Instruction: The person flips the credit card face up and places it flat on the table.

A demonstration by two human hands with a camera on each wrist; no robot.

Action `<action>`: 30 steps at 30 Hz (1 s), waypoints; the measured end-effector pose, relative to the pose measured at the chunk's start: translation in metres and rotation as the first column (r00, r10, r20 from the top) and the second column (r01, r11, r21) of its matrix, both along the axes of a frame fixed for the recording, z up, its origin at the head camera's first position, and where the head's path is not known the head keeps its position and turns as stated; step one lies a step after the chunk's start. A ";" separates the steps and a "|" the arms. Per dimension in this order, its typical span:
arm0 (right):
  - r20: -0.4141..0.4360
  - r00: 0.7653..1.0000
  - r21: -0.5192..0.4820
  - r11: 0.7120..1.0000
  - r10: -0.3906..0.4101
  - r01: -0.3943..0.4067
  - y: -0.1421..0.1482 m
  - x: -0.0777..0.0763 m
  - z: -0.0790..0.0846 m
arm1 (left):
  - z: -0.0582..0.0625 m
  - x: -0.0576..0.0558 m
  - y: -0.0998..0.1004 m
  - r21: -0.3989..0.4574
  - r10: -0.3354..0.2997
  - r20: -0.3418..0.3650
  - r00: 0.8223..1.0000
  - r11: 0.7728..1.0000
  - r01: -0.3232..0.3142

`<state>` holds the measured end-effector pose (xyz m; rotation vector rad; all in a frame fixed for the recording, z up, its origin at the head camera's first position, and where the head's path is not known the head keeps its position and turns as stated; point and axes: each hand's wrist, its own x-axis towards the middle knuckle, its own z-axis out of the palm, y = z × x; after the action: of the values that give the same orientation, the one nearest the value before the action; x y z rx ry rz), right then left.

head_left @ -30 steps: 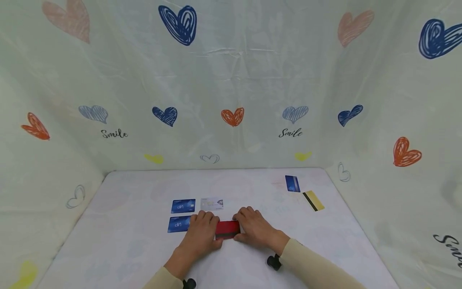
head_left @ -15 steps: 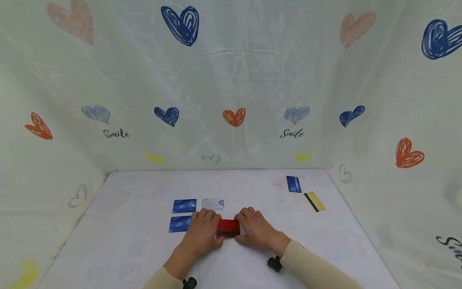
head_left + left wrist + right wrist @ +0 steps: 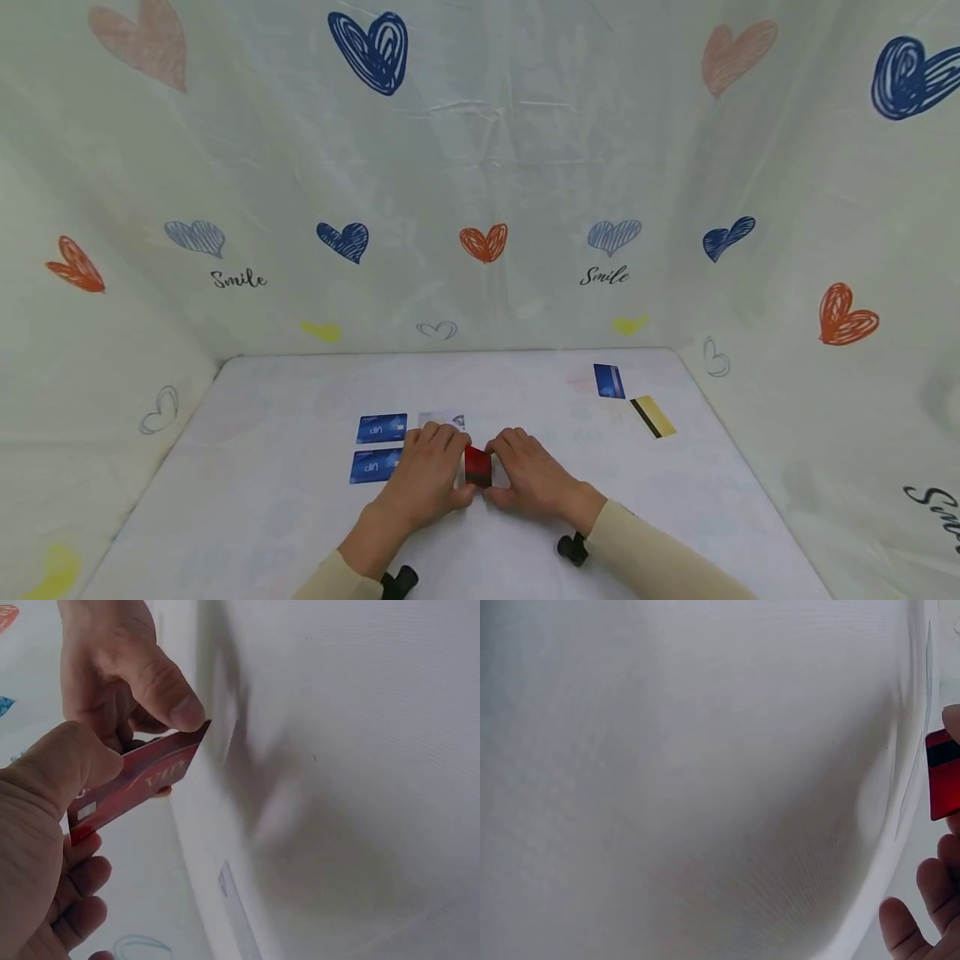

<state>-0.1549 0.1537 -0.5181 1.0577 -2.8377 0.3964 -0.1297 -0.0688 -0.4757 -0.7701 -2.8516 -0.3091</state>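
Note:
A red card (image 3: 477,467) with a dark stripe is held between both hands just above the white table. The left hand (image 3: 431,467) pinches one end, its thumb lying over the card near the chip in the left wrist view. On the opposite end, the right hand (image 3: 120,675) pinches with its thumb at the corner. The lettered "VIP" face of the card (image 3: 142,780) shows in the left wrist view, tilted off the table. From the right wrist, only the striped part of the card (image 3: 943,776) appears at the right edge, beside curled fingers (image 3: 937,889).
Left of the hands lie two blue VIP cards (image 3: 382,428) and a whitish card (image 3: 431,417), partly hidden by the left hand. Toward the back right of the table (image 3: 262,500) are a blue card (image 3: 609,381) and a yellow card (image 3: 653,417) with a black stripe.
The left hand has shifted right, toward the right hand, and now covers part of the whitish card. Less of the red card's width shows between the hands. The right hand has hardly moved.

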 end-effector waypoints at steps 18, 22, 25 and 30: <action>0.146 0.984 -0.271 0.961 0.099 -0.057 -0.002 0.003 0.003 | -0.006 -0.003 -0.003 0.142 -0.027 0.169 0.985 0.990 0.003; 0.150 0.980 -0.320 0.945 0.128 -0.074 -0.001 0.004 0.002 | -0.011 -0.004 -0.004 0.168 -0.037 0.209 0.977 0.986 0.001; 0.150 0.982 -0.314 0.947 0.116 -0.064 -0.001 0.005 0.000 | -0.014 -0.004 -0.004 0.181 -0.041 0.219 0.975 0.984 0.000; 0.139 0.988 -0.267 0.963 0.063 -0.024 0.000 0.007 0.002 | -0.017 -0.005 -0.002 0.160 0.009 0.208 0.978 0.986 -0.043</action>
<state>-0.1481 0.1541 -0.5163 1.0773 -2.7806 0.8644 -0.1345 -0.0713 -0.4930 -0.7052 -2.9754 -0.6469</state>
